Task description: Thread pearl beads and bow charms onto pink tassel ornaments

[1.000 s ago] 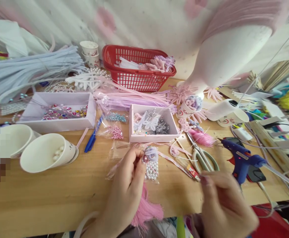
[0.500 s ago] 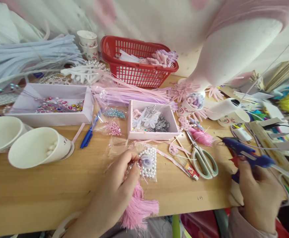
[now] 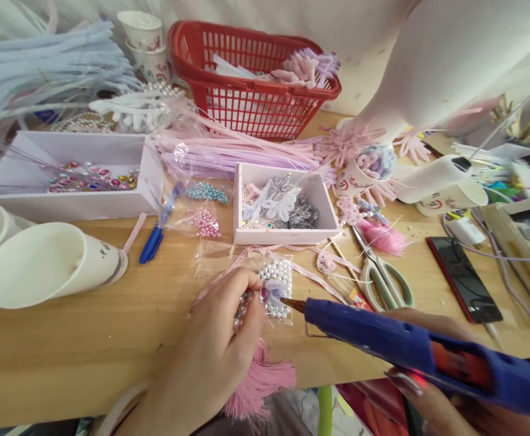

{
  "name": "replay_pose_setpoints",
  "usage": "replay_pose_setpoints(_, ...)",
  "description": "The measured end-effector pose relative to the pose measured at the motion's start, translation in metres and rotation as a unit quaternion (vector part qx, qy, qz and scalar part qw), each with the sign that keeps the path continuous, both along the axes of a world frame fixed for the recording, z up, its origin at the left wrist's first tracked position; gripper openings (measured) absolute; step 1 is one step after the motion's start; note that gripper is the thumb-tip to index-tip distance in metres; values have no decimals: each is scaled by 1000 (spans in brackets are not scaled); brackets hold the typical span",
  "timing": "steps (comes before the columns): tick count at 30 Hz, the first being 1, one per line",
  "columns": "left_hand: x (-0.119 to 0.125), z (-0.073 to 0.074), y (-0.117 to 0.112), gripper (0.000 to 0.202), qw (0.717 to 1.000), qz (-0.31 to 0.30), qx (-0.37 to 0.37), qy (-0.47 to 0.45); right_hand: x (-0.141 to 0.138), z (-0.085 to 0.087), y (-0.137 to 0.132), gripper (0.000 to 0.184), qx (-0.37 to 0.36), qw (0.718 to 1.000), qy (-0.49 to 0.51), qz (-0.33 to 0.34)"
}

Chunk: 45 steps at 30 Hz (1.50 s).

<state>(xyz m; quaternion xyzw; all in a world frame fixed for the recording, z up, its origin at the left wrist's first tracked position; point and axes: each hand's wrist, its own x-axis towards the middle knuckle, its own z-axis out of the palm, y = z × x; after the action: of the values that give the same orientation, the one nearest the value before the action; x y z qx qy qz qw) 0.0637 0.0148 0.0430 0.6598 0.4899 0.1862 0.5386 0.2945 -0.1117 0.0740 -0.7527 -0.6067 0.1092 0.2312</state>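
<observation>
Between thumb and forefinger, my left hand point(image 3: 221, 345) pinches a small pale-purple looped piece point(image 3: 274, 292), from which a pink tassel point(image 3: 260, 381) seems to hang. Behind it lies a clear bag of white pearl beads point(image 3: 283, 272). My right hand point(image 3: 432, 399) is wrapped round a blue hot glue gun point(image 3: 383, 333). Its brown nozzle tip points left and appears at the edge of the purple piece; whether they touch I cannot tell. To the right of the bag are green-handled scissors point(image 3: 387, 281).
A small white box point(image 3: 287, 236) of trims stands mid-table, with a larger white box point(image 3: 87, 206) to its left. Paper cups point(image 3: 37, 260) are at the left edge. A red basket point(image 3: 255, 91) stands at the back, and a phone point(image 3: 464, 278) lies at right.
My right hand has brought the glue gun from the right side of the table leftward to the purple piece, uncovering the phone. My left hand keeps its pinch. The view has shifted slightly.
</observation>
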Motion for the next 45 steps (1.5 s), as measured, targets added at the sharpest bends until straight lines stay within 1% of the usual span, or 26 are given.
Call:
replay_pose_setpoints(3, 2, 3, -1, 15, 1000, -9, 26, 1, 2, 3, 10, 36, -17, 998, -32, 55)
replay_pose_setpoints(8, 2, 5, -1, 16, 999, -17, 40, 8, 9, 2, 18, 28, 17, 990, -61, 124)
replay_pose_setpoints(10, 2, 4, 0, 15, 998, -22, 51, 9, 9, 2, 20, 27, 15, 988, -67, 139)
replay_pose_setpoints(16, 4, 5, 0, 16, 998, -20, 50, 11, 12, 2, 16, 36, -3, 989, -73, 130)
replay_pose_setpoints(23, 4, 8, -2, 16, 999, -13, 31, 19, 19, 1, 12, 38, -27, 987, -53, 148)
replay_pose_setpoints(28, 5, 7, -2, 16, 1000, 1, 27, 7, 20, 0, 10, 44, -43, 989, -29, 140)
replay_pose_setpoints(34, 4, 6, -1, 15, 999, -13, 42, 6, 19, 3, 14, 41, -40, 989, -22, 144)
replay_pose_setpoints(38, 4, 6, -1, 15, 999, -7, 39, 17, 17, 6, 17, 36, -35, 987, -30, 152)
replay_pose_setpoints(41, 3, 4, -1, 14, 998, -19, 55, 14, 15, 6, 17, 33, -34, 986, -37, 157)
replay_pose_setpoints(45, 2, 3, 0, 15, 997, -37, 69, 17, 14, 7, 19, 34, -28, 986, -51, 154)
